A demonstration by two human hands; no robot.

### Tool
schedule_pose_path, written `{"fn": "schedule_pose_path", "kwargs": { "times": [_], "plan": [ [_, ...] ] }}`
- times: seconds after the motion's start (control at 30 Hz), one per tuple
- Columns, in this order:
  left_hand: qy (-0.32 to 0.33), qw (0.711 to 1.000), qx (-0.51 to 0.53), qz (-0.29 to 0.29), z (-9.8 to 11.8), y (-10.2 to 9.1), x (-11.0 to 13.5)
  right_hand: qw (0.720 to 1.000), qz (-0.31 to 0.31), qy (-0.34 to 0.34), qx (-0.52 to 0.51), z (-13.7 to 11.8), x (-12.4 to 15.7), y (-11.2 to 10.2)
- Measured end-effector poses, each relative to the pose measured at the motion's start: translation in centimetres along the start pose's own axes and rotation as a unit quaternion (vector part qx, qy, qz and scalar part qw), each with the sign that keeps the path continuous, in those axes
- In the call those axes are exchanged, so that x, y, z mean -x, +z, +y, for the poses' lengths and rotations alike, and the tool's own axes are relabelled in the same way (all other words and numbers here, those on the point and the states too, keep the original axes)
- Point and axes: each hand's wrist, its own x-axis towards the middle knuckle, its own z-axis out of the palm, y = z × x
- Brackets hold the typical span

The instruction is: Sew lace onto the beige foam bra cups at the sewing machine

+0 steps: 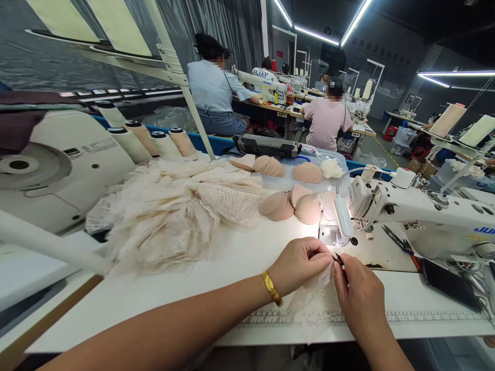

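Note:
My left hand (pixel 303 262), with a gold bracelet at the wrist, pinches a piece of thin pale lace fabric (pixel 319 283). The lace hangs down over the table's front part. In my right hand (pixel 359 286) is a small dark pair of thread snips (pixel 339 259), mostly covered by the fingers; its dark tips lie at the fabric by my left fingertips. Both hands are close together just in front of the sewing machine's needle plate (pixel 328 235). The white sewing machine (pixel 386 198) has a lit lamp (pixel 343 216) over that spot.
A heap of cream lace (pixel 174 216) covers the table's left side. Stacked beige bra cups (pixel 276 206) lie behind my hands. Scissors (pixel 398 239) and a black phone (pixel 450 283) are at the right. A printed ruler (pixel 425 315) runs along the front. Several people sit farther back.

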Motion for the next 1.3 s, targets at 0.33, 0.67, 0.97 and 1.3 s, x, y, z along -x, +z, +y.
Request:
{"fn": "schedule_pose_path", "kwargs": {
  "times": [0.33, 0.67, 0.97, 1.3],
  "plan": [
    [-0.001, 1.000, 0.004, -0.003, -0.5, 0.2, -0.3, 0.990, -0.004, -0.080, 0.113, -0.1, 0.0, 0.1],
    [-0.026, 0.999, 0.029, -0.008, -0.4, 0.2, -0.4, 0.991, -0.022, -0.096, 0.086, 0.9, -0.4, -0.3],
    [-0.042, 0.997, 0.063, -0.010, -0.2, -0.2, -0.7, 0.958, -0.170, 0.145, -0.181, 2.7, 0.4, 0.2],
    [0.058, 0.998, -0.006, -0.034, -0.1, -0.8, -0.5, 0.930, -0.193, 0.178, -0.258, 3.4, -1.5, -3.9]
  ]
}}
